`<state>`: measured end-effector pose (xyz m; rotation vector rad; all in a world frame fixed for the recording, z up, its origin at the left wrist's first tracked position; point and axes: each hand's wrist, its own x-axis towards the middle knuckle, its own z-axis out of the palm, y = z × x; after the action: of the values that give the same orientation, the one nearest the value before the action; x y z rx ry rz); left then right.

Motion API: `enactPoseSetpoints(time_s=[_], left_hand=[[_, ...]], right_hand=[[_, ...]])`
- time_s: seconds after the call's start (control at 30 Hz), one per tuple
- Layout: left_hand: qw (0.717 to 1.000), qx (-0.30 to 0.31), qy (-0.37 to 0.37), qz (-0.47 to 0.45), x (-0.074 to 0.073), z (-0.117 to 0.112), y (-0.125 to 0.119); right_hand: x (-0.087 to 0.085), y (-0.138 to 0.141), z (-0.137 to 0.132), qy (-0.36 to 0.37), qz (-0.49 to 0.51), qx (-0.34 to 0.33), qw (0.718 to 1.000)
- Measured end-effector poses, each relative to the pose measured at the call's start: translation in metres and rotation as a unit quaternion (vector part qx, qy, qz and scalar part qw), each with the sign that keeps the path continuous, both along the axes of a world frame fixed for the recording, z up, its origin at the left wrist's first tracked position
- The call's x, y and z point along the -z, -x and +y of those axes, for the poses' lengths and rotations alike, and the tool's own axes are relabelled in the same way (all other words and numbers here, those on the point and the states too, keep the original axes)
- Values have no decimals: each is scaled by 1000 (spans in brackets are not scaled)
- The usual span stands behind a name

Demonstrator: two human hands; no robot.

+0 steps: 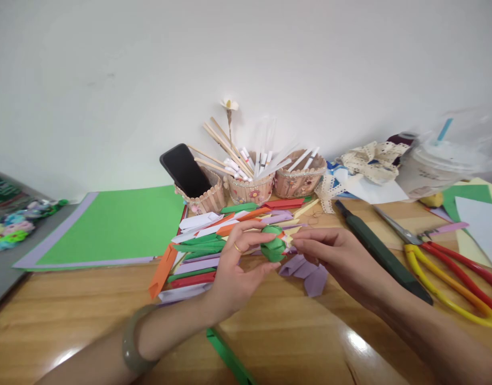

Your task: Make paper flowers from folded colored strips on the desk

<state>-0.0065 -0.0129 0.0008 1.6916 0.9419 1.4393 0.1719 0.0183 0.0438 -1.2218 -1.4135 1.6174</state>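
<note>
My left hand is closed around a small folded-paper ball, green on its near side, with orange, white and yellow paper at its right end. Fingers and thumb of my right hand pinch at that right end; my fingertips partly hide the bit of paper there. Just below the ball, folded purple paper pieces rest on the table. Many folded paper strips in green, purple, red, orange and white are piled left of and behind my left hand.
Three decorated baskets hold a phone, sticks and white tubes at the wall. Green paper sheets lie left. Right are a dark green pen-like tool, scissors, lace and a plastic cup. A green strip lies in front.
</note>
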Motion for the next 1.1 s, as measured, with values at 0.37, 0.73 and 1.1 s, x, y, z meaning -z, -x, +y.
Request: enactPoseSetpoints(time_s=[0.37,0.73,1.1], left_hand=[[999,21,19,-28,0,0,-1],[999,17,21,-21,-2,-1,-2],[1000,17,16,-16,-4,-1,-1]], right_hand=[[-2,0,1,9,-13,-3,1000],[0,0,1,46,2,-3,999],[-1,0,2,64,20,-23,997]])
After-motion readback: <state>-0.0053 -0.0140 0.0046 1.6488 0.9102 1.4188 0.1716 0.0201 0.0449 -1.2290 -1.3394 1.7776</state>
